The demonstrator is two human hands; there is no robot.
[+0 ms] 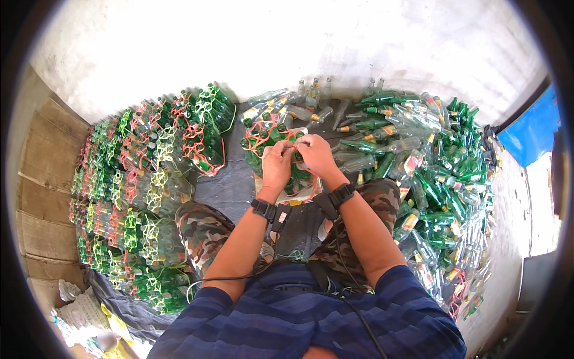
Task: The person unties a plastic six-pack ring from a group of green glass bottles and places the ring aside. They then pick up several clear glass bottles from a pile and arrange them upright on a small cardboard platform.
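A bundle of upright green glass bottles (254, 162) stands between my knees on a light-coloured base. Red plastic strapping (256, 142) winds around the bottle necks. Above the bundle's near right part, my left hand (276, 164) and my right hand (315, 155) meet, fingertips pinching the red strap between them. A loop of the same strap hangs down the right side of the bundle. My fingers hide the exact spot where the strap is gripped. Each wrist wears a black band with a small device and cable.
Rows of strapped bottle bundles (154, 179) stand at the left. A large heap of loose green and clear bottles (441, 179) lies at the right. Several clear bottles (269, 101) lie behind the bundle, near the white wall (287, 45). Dark sheeting (224, 188) covers the floor.
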